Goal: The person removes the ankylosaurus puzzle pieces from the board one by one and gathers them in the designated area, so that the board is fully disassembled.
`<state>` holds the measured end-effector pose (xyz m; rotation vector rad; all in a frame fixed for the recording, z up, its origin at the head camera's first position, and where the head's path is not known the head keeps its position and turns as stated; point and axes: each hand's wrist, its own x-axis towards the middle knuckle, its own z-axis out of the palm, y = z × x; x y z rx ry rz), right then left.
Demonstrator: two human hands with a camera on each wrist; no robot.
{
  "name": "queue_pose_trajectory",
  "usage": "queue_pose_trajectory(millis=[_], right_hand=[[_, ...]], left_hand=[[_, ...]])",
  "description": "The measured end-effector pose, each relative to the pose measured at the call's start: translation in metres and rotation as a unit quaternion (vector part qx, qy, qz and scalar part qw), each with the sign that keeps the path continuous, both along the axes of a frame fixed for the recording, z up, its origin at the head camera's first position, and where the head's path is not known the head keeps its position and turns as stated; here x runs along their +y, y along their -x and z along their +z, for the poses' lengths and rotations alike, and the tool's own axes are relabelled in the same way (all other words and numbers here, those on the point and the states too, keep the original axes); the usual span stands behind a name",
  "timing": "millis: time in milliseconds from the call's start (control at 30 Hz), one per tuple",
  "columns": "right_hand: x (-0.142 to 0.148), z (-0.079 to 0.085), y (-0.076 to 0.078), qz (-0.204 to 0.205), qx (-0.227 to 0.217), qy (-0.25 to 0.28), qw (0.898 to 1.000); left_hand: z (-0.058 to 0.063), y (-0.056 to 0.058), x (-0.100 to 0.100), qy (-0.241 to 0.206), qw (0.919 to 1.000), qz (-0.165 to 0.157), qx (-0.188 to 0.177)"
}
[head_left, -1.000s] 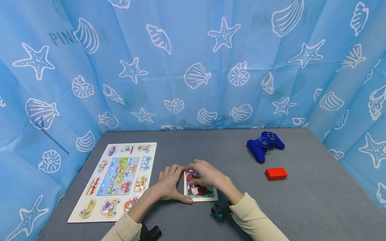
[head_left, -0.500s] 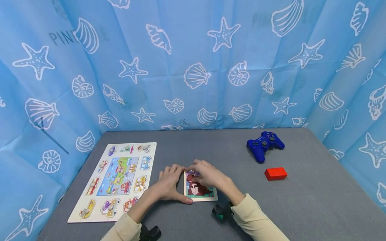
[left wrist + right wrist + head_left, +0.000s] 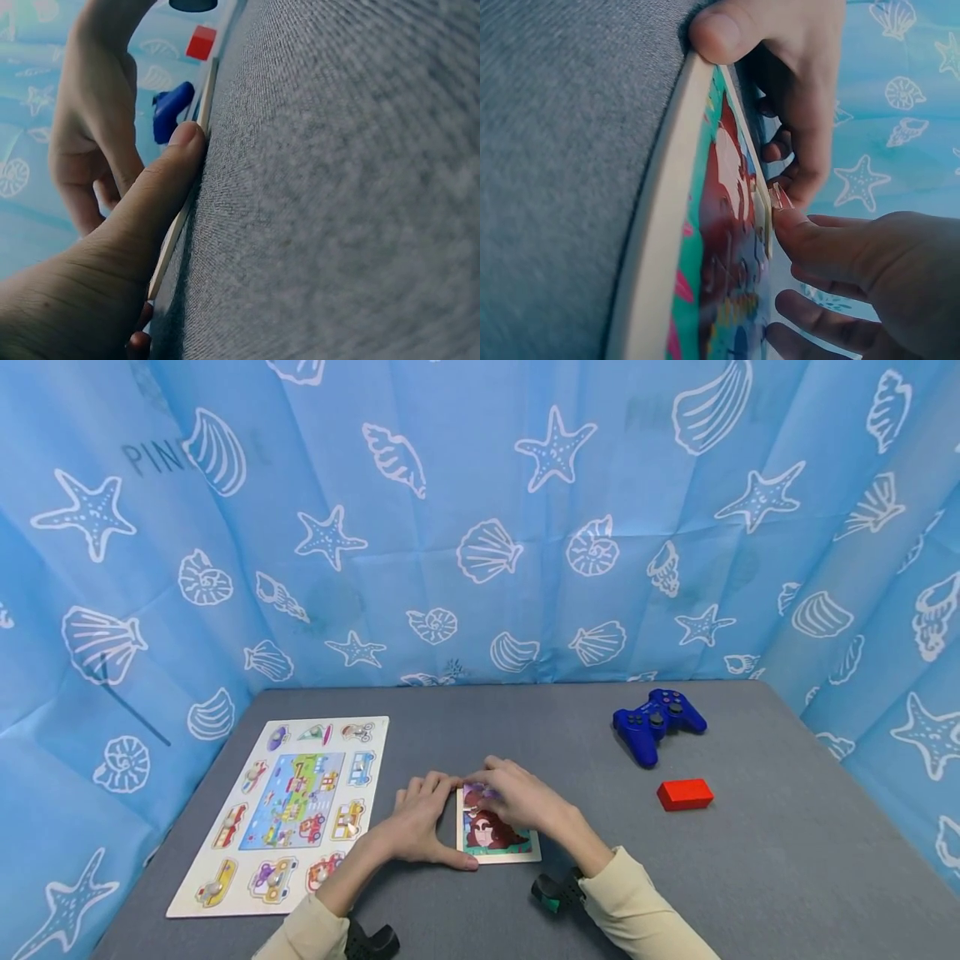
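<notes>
A small wooden-framed jigsaw puzzle point(image 3: 510, 858) with a red-haired figure lies flat on the grey table. My left hand point(image 3: 416, 827) holds it along its left side, the thumb at the near-left corner and the other fingers towards the far-left corner. Over the puzzle's far part is my right hand point(image 3: 525, 797), hiding much of the picture there. In the right wrist view its thumb and index finger pinch a thin puzzle piece point(image 3: 781, 196), tilted up at the puzzle's far-left edge, close to the left fingers. The left wrist view shows the left thumb point(image 3: 161, 176) against the frame's edge.
A large peg puzzle board point(image 3: 183, 893) with vehicle pieces lies on the left. At the right are a blue game controller point(image 3: 656, 724) and a red block point(image 3: 686, 794). A blue shell-patterned curtain point(image 3: 480, 527) hangs behind the table.
The right fingers have drawn back slightly at the puzzle's far-left part, and the picture showing beneath them looks different. The left hand and the puzzle's frame have stayed in place.
</notes>
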<state>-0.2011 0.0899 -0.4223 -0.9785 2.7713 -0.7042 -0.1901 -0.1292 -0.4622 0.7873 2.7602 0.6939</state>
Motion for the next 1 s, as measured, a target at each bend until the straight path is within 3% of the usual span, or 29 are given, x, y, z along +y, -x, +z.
queue_pose_trajectory(millis=[267,467,1000], right_hand=[[0.011,0.002,0.002,0.005,-0.001,0.026,1.000],[0.023,0.005,0.005,0.002,-0.002,0.034,0.999],[0.069,0.007,0.015,-0.049,-0.005,0.046,0.998]], left_hand=[[-0.001,-0.001,-0.002,0.000,0.9997,-0.014,0.019],[-0.001,0.000,-0.003,-0.006,0.9998,-0.014,0.011],[0.003,0.002,-0.005,0.009,0.9998,-0.009,0.013]])
